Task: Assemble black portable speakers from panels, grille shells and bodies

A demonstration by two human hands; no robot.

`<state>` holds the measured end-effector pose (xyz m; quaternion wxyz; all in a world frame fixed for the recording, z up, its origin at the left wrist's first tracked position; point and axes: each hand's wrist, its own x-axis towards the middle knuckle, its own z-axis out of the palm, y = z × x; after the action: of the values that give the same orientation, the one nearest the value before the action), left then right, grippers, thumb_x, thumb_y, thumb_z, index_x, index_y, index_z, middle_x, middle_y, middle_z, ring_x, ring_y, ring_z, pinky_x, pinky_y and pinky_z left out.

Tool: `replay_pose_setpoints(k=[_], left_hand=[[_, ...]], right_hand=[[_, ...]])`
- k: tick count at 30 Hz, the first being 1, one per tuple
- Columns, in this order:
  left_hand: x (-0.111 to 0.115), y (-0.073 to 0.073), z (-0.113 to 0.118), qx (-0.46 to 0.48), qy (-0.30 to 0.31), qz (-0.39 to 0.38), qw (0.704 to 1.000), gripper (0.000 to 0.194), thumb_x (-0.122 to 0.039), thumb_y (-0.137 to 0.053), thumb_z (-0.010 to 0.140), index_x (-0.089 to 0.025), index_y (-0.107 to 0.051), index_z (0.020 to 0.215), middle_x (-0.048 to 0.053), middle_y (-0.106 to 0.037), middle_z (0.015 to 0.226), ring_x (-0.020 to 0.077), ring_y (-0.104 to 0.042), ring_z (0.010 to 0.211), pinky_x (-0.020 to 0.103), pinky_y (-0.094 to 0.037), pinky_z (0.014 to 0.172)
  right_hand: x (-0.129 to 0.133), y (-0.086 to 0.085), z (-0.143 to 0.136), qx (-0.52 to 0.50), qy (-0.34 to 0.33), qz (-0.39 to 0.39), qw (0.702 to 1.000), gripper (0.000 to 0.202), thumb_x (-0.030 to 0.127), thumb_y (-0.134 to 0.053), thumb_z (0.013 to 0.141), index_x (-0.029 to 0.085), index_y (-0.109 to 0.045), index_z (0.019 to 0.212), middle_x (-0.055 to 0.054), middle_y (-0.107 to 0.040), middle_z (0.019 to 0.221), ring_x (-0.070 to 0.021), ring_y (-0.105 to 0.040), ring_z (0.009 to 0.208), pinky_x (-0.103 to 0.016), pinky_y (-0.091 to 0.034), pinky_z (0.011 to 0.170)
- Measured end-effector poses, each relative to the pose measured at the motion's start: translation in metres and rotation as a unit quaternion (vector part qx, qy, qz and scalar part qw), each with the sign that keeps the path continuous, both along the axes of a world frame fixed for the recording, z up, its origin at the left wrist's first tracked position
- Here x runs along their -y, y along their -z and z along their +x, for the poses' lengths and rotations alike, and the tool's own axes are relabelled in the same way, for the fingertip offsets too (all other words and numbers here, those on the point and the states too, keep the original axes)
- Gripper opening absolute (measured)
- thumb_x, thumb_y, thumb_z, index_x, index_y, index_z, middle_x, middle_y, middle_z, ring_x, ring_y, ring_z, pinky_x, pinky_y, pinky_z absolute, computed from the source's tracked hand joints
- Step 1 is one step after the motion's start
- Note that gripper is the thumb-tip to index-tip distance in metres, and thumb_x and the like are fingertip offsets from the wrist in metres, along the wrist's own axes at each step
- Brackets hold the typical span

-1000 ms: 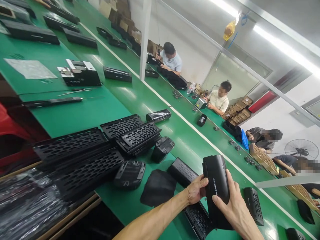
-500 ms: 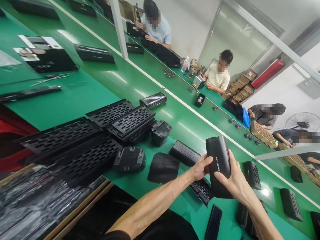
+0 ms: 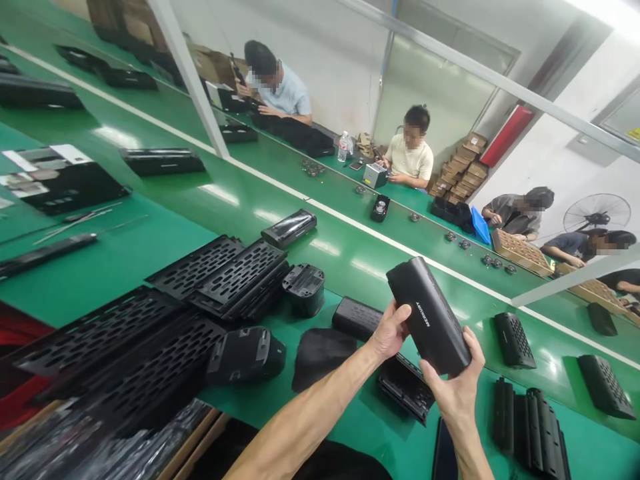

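Note:
Both hands grip a black casing [image 3: 431, 320] with white "MERKURY" lettering, held tilted above the green table. My left hand [image 3: 393, 328] pinches its left edge near the upper end, thumb on the front. At the lower right end, my right hand [image 3: 457, 377] has its thumb on the near edge and its fingers round the far side. Behind and below my hands lie a perforated black shell [image 3: 356, 319] and an open black shell [image 3: 405, 393]. A piece of black cloth [image 3: 323, 359] is left of my left forearm.
Stacked perforated black panels [image 3: 240, 273] fill the left, beside two black end blocks [image 3: 304, 290]. A phone [image 3: 445, 453] lies below my right hand, with several curved black shells [image 3: 533, 427] to the right. Other people sit across the green conveyor [image 3: 345, 230].
The casing has turned from nearly upright to slanting down to the right, with my right hand now at its lower end. The camera view has shifted, showing more curved shells at right.

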<state>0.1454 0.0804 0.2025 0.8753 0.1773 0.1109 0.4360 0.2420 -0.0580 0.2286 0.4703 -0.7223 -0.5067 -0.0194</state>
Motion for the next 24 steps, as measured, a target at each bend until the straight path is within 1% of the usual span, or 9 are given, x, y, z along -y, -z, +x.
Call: replay_pose_setpoints(k=[2,5,8,10,11,14,18,22,24], left_hand=[[0.001,0.002,0.003,-0.004,0.024,0.017,1.000,0.055,-0.050,-0.091,0.067,-0.019,-0.070,0.106,0.006,-0.076,0.097,0.0209,-0.070,0.084,0.031,-0.054,0.074],[-0.010,0.004,0.000,-0.018,0.078,0.078,0.994,0.066,-0.053,-0.090,0.067,-0.020,-0.067,0.119,0.010,-0.075,0.112,0.0268,-0.071,0.097,0.037,-0.056,0.080],[-0.039,-0.004,-0.019,-0.059,0.055,0.180,0.980,0.094,-0.054,-0.091,0.065,-0.028,-0.052,0.146,0.013,-0.061,0.143,0.0339,-0.062,0.124,0.044,-0.053,0.097],[-0.062,-0.016,-0.035,-0.103,0.027,0.275,0.956,0.116,-0.045,-0.097,0.058,-0.035,-0.037,0.157,0.011,-0.043,0.162,0.0363,-0.047,0.141,0.046,-0.045,0.110],[-0.072,-0.024,-0.042,-0.122,0.041,0.327,0.936,0.124,-0.039,-0.099,0.054,-0.036,-0.034,0.159,0.010,-0.037,0.165,0.0377,-0.042,0.146,0.046,-0.041,0.114],[-0.087,-0.043,-0.055,-0.135,0.133,0.419,0.888,0.118,-0.033,-0.097,0.057,-0.034,-0.038,0.159,0.009,-0.042,0.162,0.0404,-0.045,0.142,0.049,-0.039,0.116],[-0.080,-0.043,-0.051,-0.106,0.115,0.392,0.906,0.106,-0.032,-0.094,0.056,-0.033,-0.049,0.152,0.007,-0.059,0.145,0.0391,-0.055,0.130,0.050,-0.041,0.113],[-0.061,-0.026,-0.044,-0.061,0.089,0.304,0.947,0.101,-0.027,-0.089,0.054,-0.030,-0.054,0.148,0.007,-0.067,0.133,0.0362,-0.061,0.122,0.048,-0.045,0.109],[-0.046,-0.015,-0.038,-0.011,0.075,0.231,0.970,0.096,-0.029,-0.087,0.055,-0.026,-0.056,0.146,0.008,-0.069,0.130,0.0361,-0.061,0.122,0.048,-0.044,0.109]], right_hand=[[-0.005,0.001,0.000,0.010,-0.001,0.035,0.999,0.082,0.045,-0.079,0.078,0.026,-0.037,0.145,-0.016,-0.041,0.152,-0.0382,-0.043,0.142,-0.064,-0.035,0.114],[-0.001,-0.010,0.008,-0.009,0.007,0.039,0.999,0.076,0.044,-0.079,0.078,0.025,-0.041,0.141,-0.016,-0.046,0.149,-0.0375,-0.047,0.138,-0.060,-0.040,0.111],[0.015,-0.025,0.018,-0.036,0.015,0.014,0.999,0.076,0.046,-0.080,0.076,0.026,-0.045,0.141,-0.015,-0.049,0.149,-0.0384,-0.050,0.135,-0.058,-0.042,0.109],[0.025,-0.032,0.022,-0.049,0.009,-0.015,0.999,0.077,0.048,-0.080,0.076,0.026,-0.047,0.142,-0.014,-0.050,0.148,-0.0390,-0.051,0.134,-0.057,-0.043,0.109],[0.029,-0.035,0.023,-0.055,0.002,-0.026,0.998,0.077,0.049,-0.080,0.076,0.026,-0.047,0.142,-0.013,-0.050,0.148,-0.0394,-0.051,0.134,-0.056,-0.044,0.108],[0.035,-0.040,0.024,-0.069,-0.021,-0.035,0.997,0.077,0.054,-0.080,0.076,0.027,-0.047,0.141,-0.013,-0.049,0.150,-0.0405,-0.049,0.137,-0.055,-0.044,0.108],[0.037,-0.049,0.025,-0.082,-0.038,-0.046,0.995,0.074,0.057,-0.078,0.078,0.028,-0.047,0.139,-0.012,-0.049,0.150,-0.0405,-0.049,0.137,-0.055,-0.044,0.108],[0.046,-0.061,0.032,-0.112,-0.045,-0.087,0.989,0.078,0.063,-0.076,0.078,0.030,-0.047,0.143,-0.012,-0.048,0.152,-0.0399,-0.053,0.135,-0.052,-0.049,0.105],[0.049,-0.061,0.034,-0.156,-0.083,-0.057,0.983,0.093,0.072,-0.072,0.078,0.036,-0.035,0.154,-0.011,-0.043,0.158,-0.0396,-0.055,0.134,-0.051,-0.053,0.101]])
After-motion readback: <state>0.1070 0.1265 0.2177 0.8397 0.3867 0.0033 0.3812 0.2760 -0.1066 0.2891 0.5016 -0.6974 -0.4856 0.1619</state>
